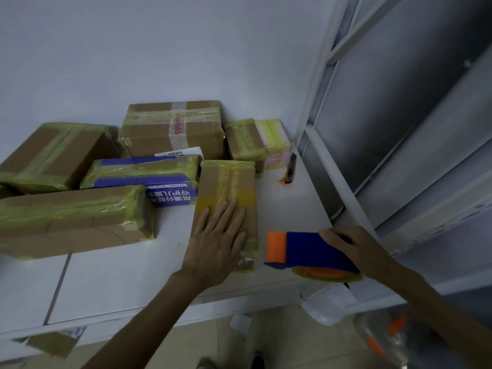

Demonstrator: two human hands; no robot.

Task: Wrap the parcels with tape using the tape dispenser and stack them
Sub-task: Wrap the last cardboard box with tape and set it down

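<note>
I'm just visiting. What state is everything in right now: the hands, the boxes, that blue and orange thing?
left hand: open, pressing flat on the small parcel.
small parcel: taped, lying flat on the table.
right hand: gripping the tape dispenser.
tape dispenser: loaded with a roll, held beside the small parcel, apart from it.
other parcels: taped, lying along the wall.
utility knife: lying untouched on the table.

White wall [133,49], grey metal shelving [399,129], tiled floor [186,342].
</note>
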